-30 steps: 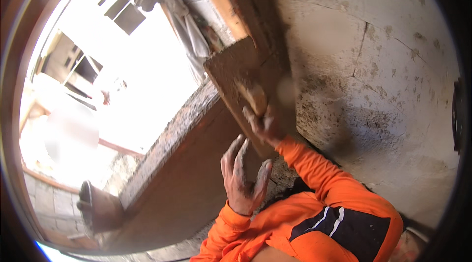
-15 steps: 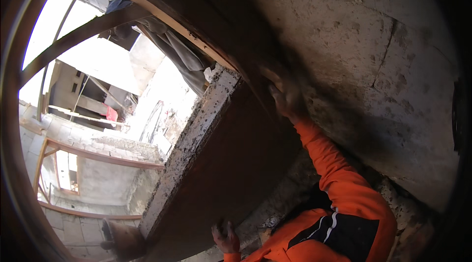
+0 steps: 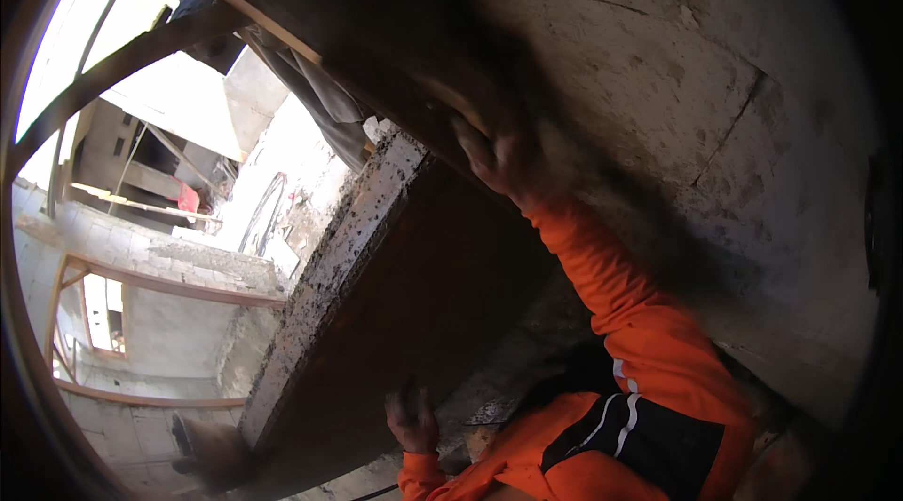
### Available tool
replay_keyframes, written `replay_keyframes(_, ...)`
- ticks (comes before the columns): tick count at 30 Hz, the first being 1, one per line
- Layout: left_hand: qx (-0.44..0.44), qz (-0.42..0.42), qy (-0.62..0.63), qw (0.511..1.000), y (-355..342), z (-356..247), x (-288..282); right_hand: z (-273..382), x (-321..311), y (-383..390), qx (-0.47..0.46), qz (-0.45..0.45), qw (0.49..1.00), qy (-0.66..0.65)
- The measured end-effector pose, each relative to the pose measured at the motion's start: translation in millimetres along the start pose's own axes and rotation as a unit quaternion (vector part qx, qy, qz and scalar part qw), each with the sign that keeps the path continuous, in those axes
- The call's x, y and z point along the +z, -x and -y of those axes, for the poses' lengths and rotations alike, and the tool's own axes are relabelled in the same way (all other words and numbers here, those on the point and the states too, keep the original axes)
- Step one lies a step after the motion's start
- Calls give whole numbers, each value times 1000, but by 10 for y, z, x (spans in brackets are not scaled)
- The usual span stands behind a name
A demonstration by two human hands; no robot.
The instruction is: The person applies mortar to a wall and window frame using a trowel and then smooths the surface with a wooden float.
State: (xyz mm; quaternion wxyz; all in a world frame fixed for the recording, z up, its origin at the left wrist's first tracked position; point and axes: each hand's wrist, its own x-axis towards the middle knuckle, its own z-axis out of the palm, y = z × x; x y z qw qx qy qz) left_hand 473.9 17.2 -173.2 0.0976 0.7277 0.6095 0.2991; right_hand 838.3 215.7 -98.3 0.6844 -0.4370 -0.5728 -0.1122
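Observation:
My right hand (image 3: 503,162), in an orange sleeve (image 3: 611,266), reaches up into deep shadow beside the edge of a dark board (image 3: 395,59). Blur and darkness hide its fingertips, so I cannot make out whether it grips anything. Lower down, my left hand (image 3: 412,421) is raised with its fingers apart and nothing visible in it. Behind it spreads a dark brown flat surface (image 3: 414,294), bordered by a rough, speckled pale edge (image 3: 329,275).
A stained pale wall (image 3: 602,68) with cracks rises on the right. Leftward, a bright opening shows a curved dark bar (image 3: 122,68), grey cloth (image 3: 320,101) and a red item (image 3: 187,197). A brown rounded object (image 3: 212,449), unclear in kind, is at the lower left.
My right hand has shifted left and slightly up in the view, along the dark board. My left hand has moved a little left and up. The surroundings have slid left in the picture.

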Motion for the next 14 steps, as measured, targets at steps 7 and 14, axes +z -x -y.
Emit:
replay_keyframes(7,110,-75,-52,990,100,129,136,-226,-352,2184,376,57,912,-153)
replay_keyframes(14,76,-134,36,987,-214,-292,-148,48,-1027,1205,74,31,994,-68)
